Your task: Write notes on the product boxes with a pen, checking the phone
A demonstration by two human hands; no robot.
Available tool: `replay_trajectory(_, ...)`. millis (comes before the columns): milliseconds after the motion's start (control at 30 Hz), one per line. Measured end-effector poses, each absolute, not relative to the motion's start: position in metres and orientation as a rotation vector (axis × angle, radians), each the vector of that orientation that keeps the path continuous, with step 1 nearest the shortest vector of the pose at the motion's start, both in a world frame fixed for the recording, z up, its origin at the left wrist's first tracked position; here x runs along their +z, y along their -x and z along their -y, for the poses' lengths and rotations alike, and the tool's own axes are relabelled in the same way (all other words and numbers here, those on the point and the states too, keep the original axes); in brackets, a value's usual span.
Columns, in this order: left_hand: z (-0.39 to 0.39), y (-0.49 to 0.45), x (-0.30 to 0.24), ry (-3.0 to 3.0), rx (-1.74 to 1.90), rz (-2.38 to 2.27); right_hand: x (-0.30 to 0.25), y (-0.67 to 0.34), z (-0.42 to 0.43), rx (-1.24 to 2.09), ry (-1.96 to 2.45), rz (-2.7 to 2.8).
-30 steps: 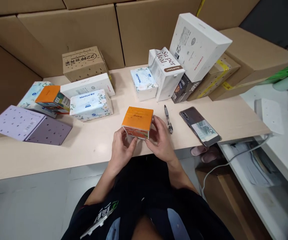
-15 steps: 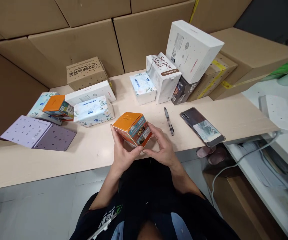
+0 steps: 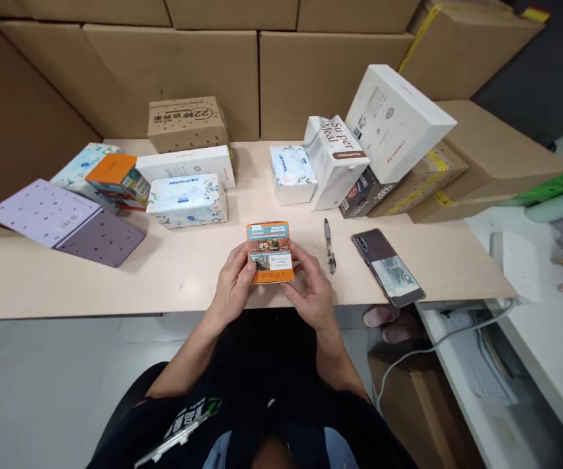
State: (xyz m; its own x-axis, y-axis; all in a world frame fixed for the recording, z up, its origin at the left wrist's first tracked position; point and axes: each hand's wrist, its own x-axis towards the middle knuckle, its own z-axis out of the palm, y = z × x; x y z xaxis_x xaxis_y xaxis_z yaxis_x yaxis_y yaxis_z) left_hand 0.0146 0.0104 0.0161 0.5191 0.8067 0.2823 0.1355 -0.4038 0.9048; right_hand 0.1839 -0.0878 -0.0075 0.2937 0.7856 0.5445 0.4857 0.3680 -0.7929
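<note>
Between both hands, near the table's front edge, is a small orange box (image 3: 270,253) whose printed side with "308" faces up toward me. My left hand (image 3: 235,281) grips its left side, the thumb lying over the front corner. On the right side, my right hand (image 3: 311,283) has curled fingers against the box and the thumb near its lower edge. Just right of that hand lies a pen (image 3: 329,246). Farther right a phone (image 3: 388,267) lies face down, with a banknote showing in its clear case.
Left on the table (image 3: 184,273) stand a lilac box (image 3: 100,238), another orange box (image 3: 118,179), tissue packs (image 3: 187,200) and a brown carton (image 3: 188,124). Back right are a tissue pack (image 3: 292,174), a Su-per Meal box (image 3: 335,163) and a leaning white box (image 3: 399,124). Cardboard cartons (image 3: 330,85) wall the back.
The orange box has been turned and tilted, so its printed side now faces me instead of its orange top. Both hands moved with it. The camera view has shifted.
</note>
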Motion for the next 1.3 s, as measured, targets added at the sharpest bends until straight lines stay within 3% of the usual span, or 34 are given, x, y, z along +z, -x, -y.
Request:
replay_trajectory(367, -0.005, -0.015, 0.012, -1.859, 0.935, -0.728, -0.017, -0.185, 0.094, 0.611, 1.395, 1.181)
replay_trajectory(933, -0.005, -0.017, 0.002, -1.858, 1.036, -0.653, -0.018, -0.181, 0.088, 0.532, 1.43, 1.161)
replay_trajectory(1133, -0.006, -0.016, 0.003, -1.931, 1.041, -0.669, 0.0, -0.2, 0.09, 0.222, 1.48, 1.052)
replay_trajectory(1233, -0.006, -0.017, 0.004, -1.962, 1.049, -0.656, 0.013, -0.228, 0.088, -0.047, 1.769, 0.981)
replay_trajectory(1300, -0.005, -0.018, 0.004, -1.988, 1.065, -0.664, 0.018, -0.245, 0.085, -0.028, 2.009, 1.078)
